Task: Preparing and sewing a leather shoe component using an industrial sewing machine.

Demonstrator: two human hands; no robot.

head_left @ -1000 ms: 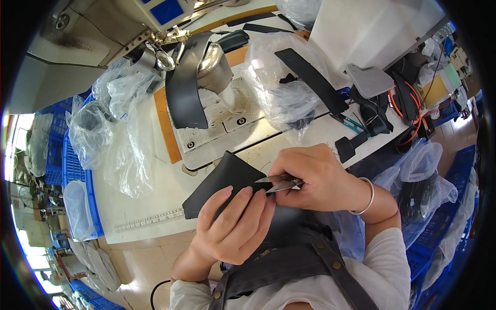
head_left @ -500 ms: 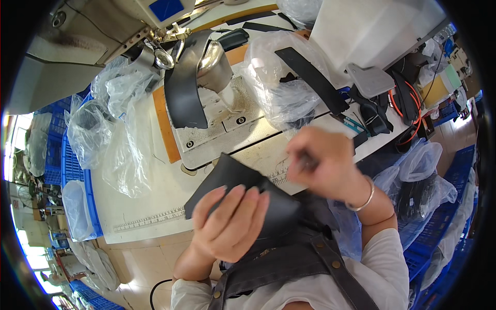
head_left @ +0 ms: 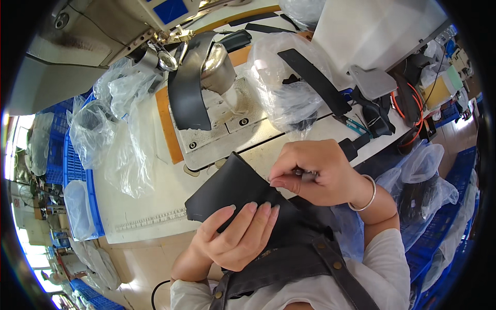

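In my left hand (head_left: 235,235) is a folded black leather-like piece (head_left: 227,188); the fingers press over its near side and the thumb is hidden. My right hand (head_left: 315,173) is closed, with thumb and forefinger pinched together at the right edge of that piece. A small dark metal tool (head_left: 306,172) shows partly inside the right fist; its exact kind is hidden. Whether the fingertips also pinch a thread or the edge itself is too small to tell. Beyond my hands, another black panel (head_left: 188,101) hangs over the sewing machine's metal post (head_left: 218,70).
The sewing machine head (head_left: 77,46) overhangs the far left. Clear plastic bags (head_left: 126,150) lie on the white table (head_left: 150,230), which has a printed ruler scale. A black strip (head_left: 315,80) rests on another bag. Teal-handled snips (head_left: 356,125) lie right; blue crates (head_left: 434,243) stand beside me.
My right hand has come left and down to the edge of the black piece, its fingertips now pinched there. The left hand has shifted slightly right, still holding the piece.
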